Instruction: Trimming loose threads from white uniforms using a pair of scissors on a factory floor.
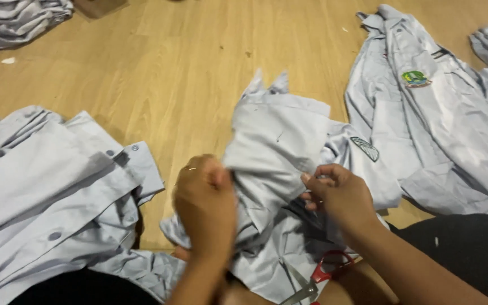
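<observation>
A pale grey-blue shirt (280,141) is bunched up in front of me over a wooden floor. My left hand (205,206) grips its left side in a closed fist, a ring on one finger. My right hand (337,195) pinches the fabric at the shirt's right edge, near a small sleeve patch (365,148). Red-handled scissors (320,277) lie on my lap below the right wrist, untouched by either hand.
A stack of similar shirts with buttons (52,192) lies at the left. More shirts, one with a coloured badge (415,78), spread at the right. Another folded pile (12,20) sits at the far left corner. Bare wooden floor (170,73) lies beyond.
</observation>
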